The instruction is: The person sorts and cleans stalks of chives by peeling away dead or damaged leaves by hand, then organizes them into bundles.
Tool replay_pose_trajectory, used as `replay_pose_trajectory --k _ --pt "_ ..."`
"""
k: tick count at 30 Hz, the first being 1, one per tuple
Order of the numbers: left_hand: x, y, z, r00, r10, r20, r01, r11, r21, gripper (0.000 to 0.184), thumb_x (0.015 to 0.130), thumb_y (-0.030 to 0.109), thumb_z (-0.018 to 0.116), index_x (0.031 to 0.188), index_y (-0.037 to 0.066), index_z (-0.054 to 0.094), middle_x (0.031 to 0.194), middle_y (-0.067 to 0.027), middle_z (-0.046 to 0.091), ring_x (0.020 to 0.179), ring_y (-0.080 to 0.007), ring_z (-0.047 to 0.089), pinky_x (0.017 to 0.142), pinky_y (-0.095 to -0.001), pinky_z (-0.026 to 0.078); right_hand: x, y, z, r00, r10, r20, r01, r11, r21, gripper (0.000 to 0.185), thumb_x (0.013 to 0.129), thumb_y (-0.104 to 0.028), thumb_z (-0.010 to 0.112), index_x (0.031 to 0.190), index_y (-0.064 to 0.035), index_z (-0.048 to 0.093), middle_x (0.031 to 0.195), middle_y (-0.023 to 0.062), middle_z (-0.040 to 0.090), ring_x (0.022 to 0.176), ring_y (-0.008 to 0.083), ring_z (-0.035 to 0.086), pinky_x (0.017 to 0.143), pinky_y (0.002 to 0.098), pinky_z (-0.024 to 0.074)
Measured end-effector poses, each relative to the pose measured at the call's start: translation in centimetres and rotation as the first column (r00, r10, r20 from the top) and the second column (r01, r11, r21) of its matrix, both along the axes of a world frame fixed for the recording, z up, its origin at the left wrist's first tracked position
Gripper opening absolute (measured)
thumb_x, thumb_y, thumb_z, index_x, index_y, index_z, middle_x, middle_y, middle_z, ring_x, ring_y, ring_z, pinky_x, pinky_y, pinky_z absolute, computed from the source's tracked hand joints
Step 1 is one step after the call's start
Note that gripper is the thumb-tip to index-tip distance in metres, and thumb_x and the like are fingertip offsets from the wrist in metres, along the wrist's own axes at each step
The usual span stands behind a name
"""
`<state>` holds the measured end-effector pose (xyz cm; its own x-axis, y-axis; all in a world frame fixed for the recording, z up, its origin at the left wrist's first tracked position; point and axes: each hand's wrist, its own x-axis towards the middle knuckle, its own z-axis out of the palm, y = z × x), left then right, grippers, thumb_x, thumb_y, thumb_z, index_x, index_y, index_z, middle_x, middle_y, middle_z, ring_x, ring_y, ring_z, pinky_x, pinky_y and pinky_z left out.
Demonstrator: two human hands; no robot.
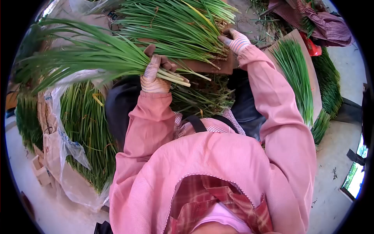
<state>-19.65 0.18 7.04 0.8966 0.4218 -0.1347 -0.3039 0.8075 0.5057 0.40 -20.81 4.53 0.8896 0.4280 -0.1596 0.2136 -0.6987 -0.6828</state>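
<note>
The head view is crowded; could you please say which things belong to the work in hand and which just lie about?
Likely in use:
Pale-ended bunch of long green stalks, in the left hand
Loose heap of long green stalks, at the right hand
Flat brown board under that heap

Apparently lying about:
Pinkish checked cloth
Bright red item, unclear

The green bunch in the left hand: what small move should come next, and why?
Probably the right hand should draw a little from the pile of green stalks: that hand is right at the pile's edge, while the left hand holds the green bunch near its pale ends.
</note>
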Motion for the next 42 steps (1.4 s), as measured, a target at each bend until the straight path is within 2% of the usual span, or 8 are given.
replay_pose_trajectory --k 6,9,12,16,19,25,27,42 --pt "0.3 0.5 -1.1 0.995 -0.087 0.041 0.094 0.974 -0.206 0.032 0.073 0.011 0.061 0.102 0.012 0.047 0.059 0.0009 0.042 0.048 -0.0108 0.038 0.049 -0.0279 0.036 3.1 1.8 -0.2 1.0 0.013 -0.012 -0.013 1.0 0.029 0.03 0.075 -0.023 0.059 0.096 -0.0022 0.057 0.084 0.004 0.059 0.078 0.0108 0.051 0.071 0.0237 0.0396" --pt "0.2 0.0 -0.4 0.996 -0.077 -0.038 0.07 0.985 -0.156 0.03 0.075 0.013 0.059 0.103 0.014 0.048 0.06 0.0028 0.041 0.048 -0.0077 0.036 0.05 -0.0257 0.034 2.0 2.2 1.0 0.996 -0.052 -0.07 0.074 0.924 0.375 0.026 0.075 -0.024 0.06 0.092 -0.0042 0.059 0.082 0.0013 0.059 0.076 0.0088 0.05 0.07 0.0232 0.0397" --pt "0.4 -0.7 -0.9 0.994 -0.093 -0.055 0.082 0.981 -0.174 0.032 0.074 0.012 0.061 0.103 0.013 0.048 0.063 0.0018 0.045 0.05 -0.0094 0.04 0.051 -0.0275 0.038 1.2 2.3 1.9 0.978 -0.004 -0.208 0.02 0.997 0.076 0.03 0.073 -0.022 0.063 0.096 -0.0021 0.056 0.083 0.0024 0.059 0.078 0.011 0.051 0.071 0.0235 0.0405" --pt "0.8 -1.0 -0.6 0.988 -0.104 -0.112 0.093 0.991 -0.1 0.033 0.072 0.011 0.062 0.102 0.011 0.048 0.063 0.0005 0.046 0.052 -0.0116 0.044 0.051 -0.0284 0.041 -1.8 2.8 8.4 0.726 -0.164 -0.667 0.473 0.824 0.313 0.024 0.071 -0.012 0.06 0.092 -0.0022 0.057 0.074 0.0121 0.06 0.063 0.0145 0.056 0.058 0.0263 0.046" --pt "1.0 -1.8 -0.6 0.986 -0.107 -0.128 0.102 0.994 -0.047 0.035 0.072 0.01 0.062 0.103 0.009 0.047 0.063 -0.0015 0.047 0.051 -0.0123 0.045 0.049 -0.0278 0.041 2.4 1.1 3.9 0.942 -0.016 -0.336 0.153 0.91 0.385 0.034 0.07 -0.017 0.065 0.099 -0.0011 0.055 0.081 0.0042 0.059 0.073 0.0104 0.053 0.065 0.0213 0.042" --pt "1.4 -2.6 -0.8 0.975 -0.148 -0.168 0.147 0.989 -0.016 0.036 0.071 0.01 0.061 0.104 0.008 0.046 0.065 -0.0028 0.048 0.052 -0.0124 0.045 0.05 -0.0285 0.042 1.6 1.2 5.0 0.985 -0.027 -0.171 0.13 0.767 0.629 0.026 0.073 -0.017 0.062 0.094 -0.0032 0.057 0.076 0.001 0.059 0.066 0.0087 0.052 0.06 0.0211 0.0418" --pt "1.7 -2.5 -1.1 0.973 -0.163 -0.164 0.159 0.987 -0.034 0.036 0.071 0.01 0.061 0.104 0.009 0.046 0.068 -0.0031 0.05 0.053 -0.0126 0.046 0.051 -0.0291 0.042 1.6 0.1 4.7 0.936 -0.059 -0.346 0.142 0.965 0.219 0.035 0.07 -0.026 0.065 0.097 -0.0045 0.056 0.07 -0.0023 0.056 0.057 0.0054 0.046 0.052 0.0197 0.0367" --pt "11.8 -3.5 -1.3 0.918 -0.198 -0.343 0.35 0.812 0.467 0.031 0.064 0.004 0.065 0.093 0.001 0.055 0.084 -0.0124 0.06 0.068 -0.0224 0.058 0.057 -0.0274 0.049 -6.0 1.1 4.5 0.894 0.183 -0.409 0.227 0.602 0.766 0.027 0.072 -0.011 0.065 0.096 -0.0043 0.056 0.086 -0.0003 0.058 0.078 0.0085 0.053 0.072 0.0222 0.042"
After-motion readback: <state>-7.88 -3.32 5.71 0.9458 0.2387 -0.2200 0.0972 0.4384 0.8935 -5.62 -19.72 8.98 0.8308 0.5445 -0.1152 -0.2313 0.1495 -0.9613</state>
